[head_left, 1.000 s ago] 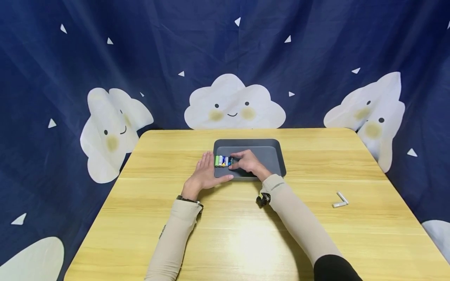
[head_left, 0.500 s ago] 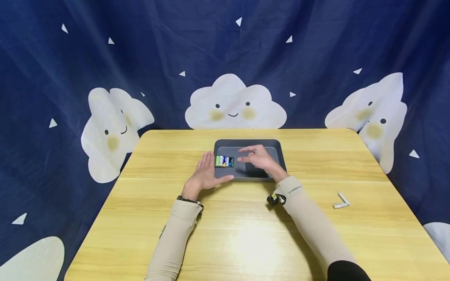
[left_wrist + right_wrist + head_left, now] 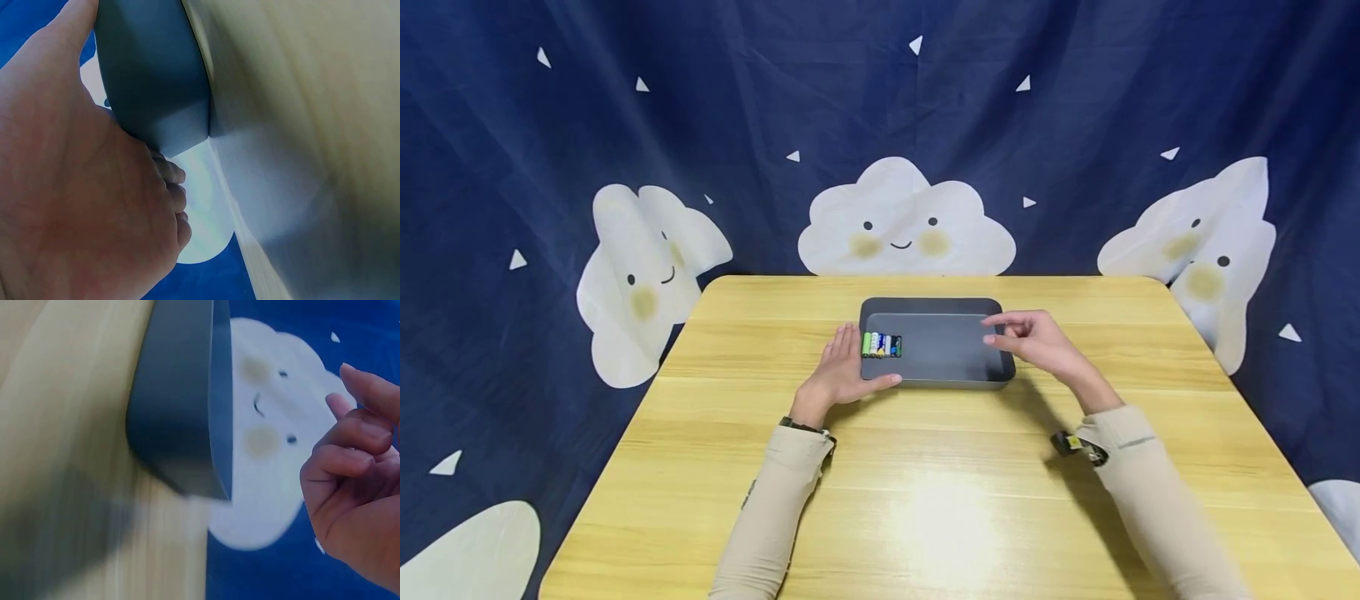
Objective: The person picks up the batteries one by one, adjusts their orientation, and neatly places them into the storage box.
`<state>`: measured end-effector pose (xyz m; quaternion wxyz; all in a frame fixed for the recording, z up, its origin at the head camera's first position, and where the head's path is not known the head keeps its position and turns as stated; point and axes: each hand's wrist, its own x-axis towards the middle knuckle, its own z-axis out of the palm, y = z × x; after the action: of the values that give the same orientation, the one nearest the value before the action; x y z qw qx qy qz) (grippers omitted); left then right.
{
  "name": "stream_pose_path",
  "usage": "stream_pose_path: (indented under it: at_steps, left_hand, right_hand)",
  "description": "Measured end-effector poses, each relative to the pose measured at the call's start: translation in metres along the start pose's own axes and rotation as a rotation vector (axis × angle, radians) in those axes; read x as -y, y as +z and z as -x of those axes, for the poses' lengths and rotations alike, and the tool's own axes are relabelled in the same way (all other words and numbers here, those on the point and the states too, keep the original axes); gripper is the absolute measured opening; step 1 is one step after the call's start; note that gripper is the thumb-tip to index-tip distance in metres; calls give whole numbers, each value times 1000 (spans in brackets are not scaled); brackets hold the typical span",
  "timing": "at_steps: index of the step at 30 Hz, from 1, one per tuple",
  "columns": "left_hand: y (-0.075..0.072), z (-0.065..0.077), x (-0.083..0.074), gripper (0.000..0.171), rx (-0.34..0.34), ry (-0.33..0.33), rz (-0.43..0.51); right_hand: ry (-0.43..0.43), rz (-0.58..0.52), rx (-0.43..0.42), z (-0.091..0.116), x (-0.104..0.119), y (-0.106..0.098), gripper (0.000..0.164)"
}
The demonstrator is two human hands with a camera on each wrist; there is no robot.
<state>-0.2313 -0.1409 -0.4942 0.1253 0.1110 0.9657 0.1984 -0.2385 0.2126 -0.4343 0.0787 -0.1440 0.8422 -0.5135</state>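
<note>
A dark grey rectangular tray (image 3: pixel 951 354) sits toward the back of the table. Inside it, along the left wall, several batteries (image 3: pixel 882 346) stand side by side in a row, one green, others white, blue and dark. My left hand (image 3: pixel 835 377) rests against the tray's left end with fingers straight, its thumb stretched along the front wall. Over the tray's right end is my right hand (image 3: pixel 1037 337), holding nothing, index finger and thumb apart. The right wrist view shows its other fingers (image 3: pixel 350 434) curled loosely.
The wooden table (image 3: pixel 880 467) reaches back to a dark blue curtain (image 3: pixel 760 83) printed with white clouds. My right forearm (image 3: pixel 1157 492) crosses the table's right side, where the two white batteries seen earlier are now hidden.
My right hand has left the row of batteries and moved right across the tray to its right end, its forearm swinging right too. The left hand has stayed at the tray.
</note>
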Motion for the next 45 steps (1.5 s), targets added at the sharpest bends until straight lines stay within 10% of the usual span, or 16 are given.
stream_pose_path:
  at_steps: [10, 21, 45]
  left_hand:
    - [1, -1, -7, 131, -3, 29, 1]
    - [-4, 1, 4, 133, -5, 19, -29]
    - [3, -4, 1, 133, 5, 3, 15]
  right_hand:
    - [-44, 165, -119, 73, -19, -67, 38]
    - [-117, 232, -48, 134, -54, -103, 36]
    - [-279, 109, 341, 154, -128, -129, 66]
